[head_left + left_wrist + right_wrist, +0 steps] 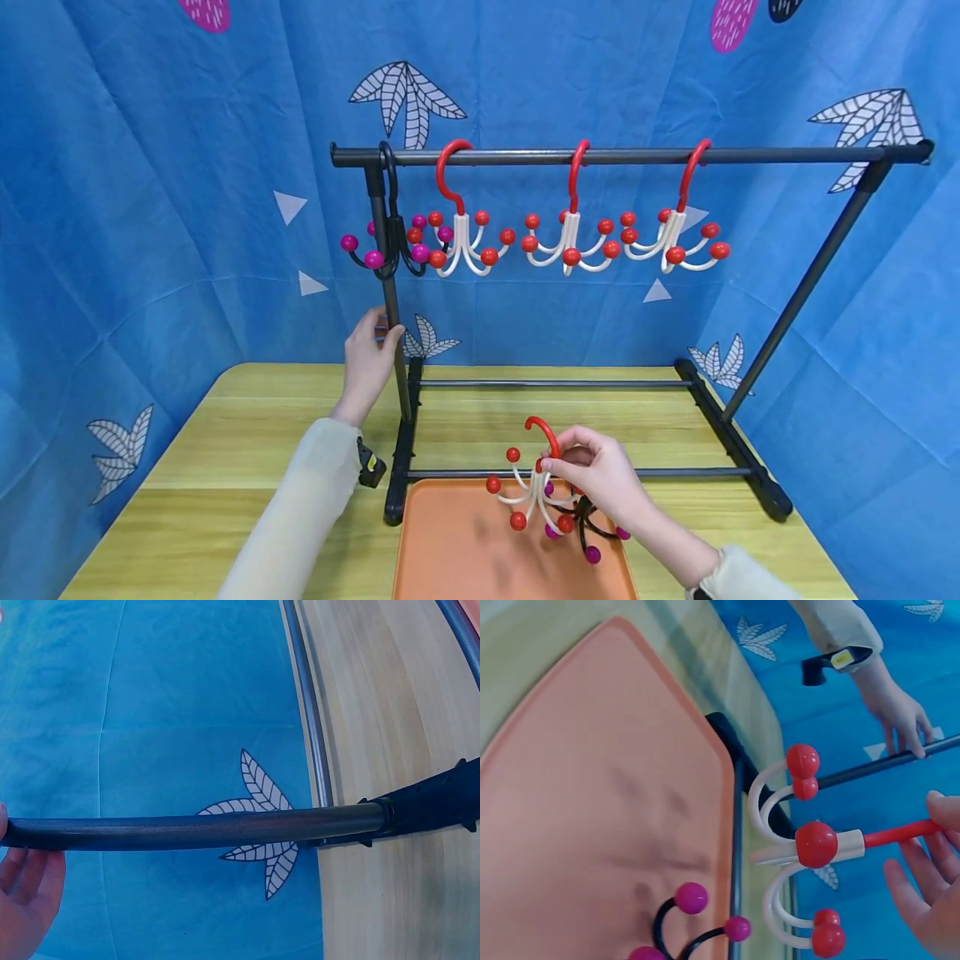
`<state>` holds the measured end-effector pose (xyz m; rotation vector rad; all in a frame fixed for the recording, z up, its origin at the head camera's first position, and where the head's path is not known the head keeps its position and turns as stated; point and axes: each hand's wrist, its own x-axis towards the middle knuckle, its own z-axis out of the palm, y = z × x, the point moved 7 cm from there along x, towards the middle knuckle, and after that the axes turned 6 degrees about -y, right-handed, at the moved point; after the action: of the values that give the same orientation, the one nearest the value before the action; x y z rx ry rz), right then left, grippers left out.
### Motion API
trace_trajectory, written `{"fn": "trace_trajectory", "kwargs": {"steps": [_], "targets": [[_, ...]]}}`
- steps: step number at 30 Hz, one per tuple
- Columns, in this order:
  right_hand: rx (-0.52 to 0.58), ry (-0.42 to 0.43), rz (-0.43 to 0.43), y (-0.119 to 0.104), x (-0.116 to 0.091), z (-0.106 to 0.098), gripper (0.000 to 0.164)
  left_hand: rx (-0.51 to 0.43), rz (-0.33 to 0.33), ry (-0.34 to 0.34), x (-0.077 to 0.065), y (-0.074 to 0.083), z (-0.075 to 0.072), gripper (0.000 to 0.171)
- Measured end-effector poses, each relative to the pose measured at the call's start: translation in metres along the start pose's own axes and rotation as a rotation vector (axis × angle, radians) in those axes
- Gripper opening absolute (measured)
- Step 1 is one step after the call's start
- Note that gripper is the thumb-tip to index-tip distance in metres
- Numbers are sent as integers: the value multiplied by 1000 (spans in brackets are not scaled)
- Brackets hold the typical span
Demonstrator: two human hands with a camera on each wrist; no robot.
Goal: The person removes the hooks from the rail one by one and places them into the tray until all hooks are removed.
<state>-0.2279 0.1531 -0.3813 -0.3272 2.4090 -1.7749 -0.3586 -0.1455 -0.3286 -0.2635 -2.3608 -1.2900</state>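
Observation:
My left hand (369, 350) grips the left upright post (398, 358) of a black garment rack, its thumb and fingers around the tube. In the left wrist view that post (187, 831) runs across, with fingertips (41, 874) at its left end. My right hand (600, 468) pinches the red hook of a white multi-arm hook hanger (537, 492) with red ball tips, held above an orange tray (450, 542). Beneath it on the tray lies a black hook hanger (585, 510) with magenta balls, partly hidden by the white one and my hand.
From the rack's top bar (510, 157) hang a black hook hanger (395, 237) at the far left and three white ones with red hooks, such as the middle one (572, 233). The rack's feet (731, 442) stand on a wooden table (247, 433) before a blue curtain (187, 208).

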Motion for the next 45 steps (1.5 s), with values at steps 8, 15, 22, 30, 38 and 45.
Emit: {"fn": "trace_trajectory", "kwargs": {"steps": [8, 15, 22, 30, 38, 45], "targets": [[-56, 3, 6, 15, -2, 8, 18, -2, 0, 0, 0, 1, 0, 29], [-75, 11, 7, 24, -6, 11, 19, -5, 10, 4, 0, -1, 0, 29], [-108, 23, -2, 29, -10, 14, 16, -4, 8, 5, 0, -1, 0, 30], [-108, 79, 12, 43, -19, 17, 16, -10, 1, 5, -1, -1, 0, 29], [-39, 194, -9, 57, -27, 21, 17, -11, -1, 1, 0, -1, 1, 28], [-118, 208, -58, 60, -30, 25, 20, -8, 7, 9, -1, -1, 1, 28]]}}
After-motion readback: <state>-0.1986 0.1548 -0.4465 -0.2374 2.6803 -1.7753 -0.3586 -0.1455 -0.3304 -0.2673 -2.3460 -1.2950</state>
